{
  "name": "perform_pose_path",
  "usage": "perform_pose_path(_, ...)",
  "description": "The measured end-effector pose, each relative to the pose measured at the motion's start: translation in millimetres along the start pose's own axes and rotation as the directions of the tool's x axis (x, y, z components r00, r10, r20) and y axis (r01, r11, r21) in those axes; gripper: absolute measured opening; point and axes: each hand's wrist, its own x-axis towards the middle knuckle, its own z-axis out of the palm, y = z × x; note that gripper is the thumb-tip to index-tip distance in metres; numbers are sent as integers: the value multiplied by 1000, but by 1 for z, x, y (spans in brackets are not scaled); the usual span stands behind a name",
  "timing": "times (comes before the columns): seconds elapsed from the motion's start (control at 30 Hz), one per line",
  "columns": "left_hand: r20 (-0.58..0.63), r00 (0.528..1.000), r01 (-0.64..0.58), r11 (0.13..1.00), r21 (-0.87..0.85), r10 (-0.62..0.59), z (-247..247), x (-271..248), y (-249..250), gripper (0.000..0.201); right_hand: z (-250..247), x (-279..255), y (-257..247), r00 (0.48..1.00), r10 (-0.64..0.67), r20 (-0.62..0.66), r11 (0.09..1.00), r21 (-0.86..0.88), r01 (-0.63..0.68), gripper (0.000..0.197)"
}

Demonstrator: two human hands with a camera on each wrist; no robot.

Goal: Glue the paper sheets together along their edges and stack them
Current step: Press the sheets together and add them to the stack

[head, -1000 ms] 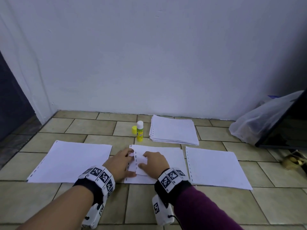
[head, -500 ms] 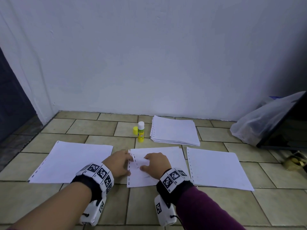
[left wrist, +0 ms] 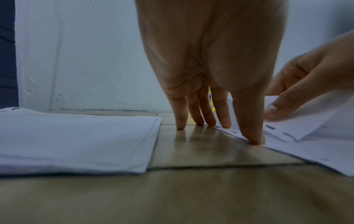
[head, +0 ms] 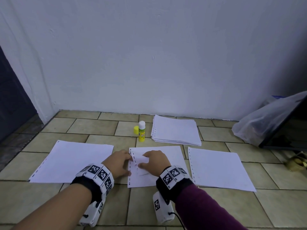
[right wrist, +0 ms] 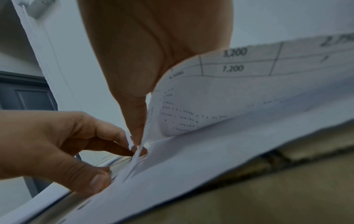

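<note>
My right hand (head: pixel 154 161) pinches the top sheet (head: pixel 140 159) of the middle pile (head: pixel 167 163), peeling its punched left edge up and over. My left hand (head: pixel 118 163) has straight fingers (left wrist: pixel 222 112) spread, tips pressing that pile's left edge and the floor tile (left wrist: pixel 201 145). Paper piles lie left (head: pixel 73 161) and right (head: pixel 219 170). A glue stick (head: pixel 141 133) stands uncapped at far centre, beside a stack (head: pixel 176 130).

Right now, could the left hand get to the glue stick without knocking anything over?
Probably yes. The glue stick stands upright just beyond the left hand, with bare floor tile between them. But that hand's fingers are pressing the middle sheet, so it would have to let go first.
</note>
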Motion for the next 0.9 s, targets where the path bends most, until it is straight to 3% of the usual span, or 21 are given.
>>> perform_pose_path(0.5,-29,999,32,999,-42,-33,-1,-3,1,57,2,-3,0,1000,26,-2,1000,16,-26,54)
perform_pose_path(0.9,23,999,37,999,4,-37,-4,-6,3,57,3,-5,1,999,19,29,1000,4,-19,54)
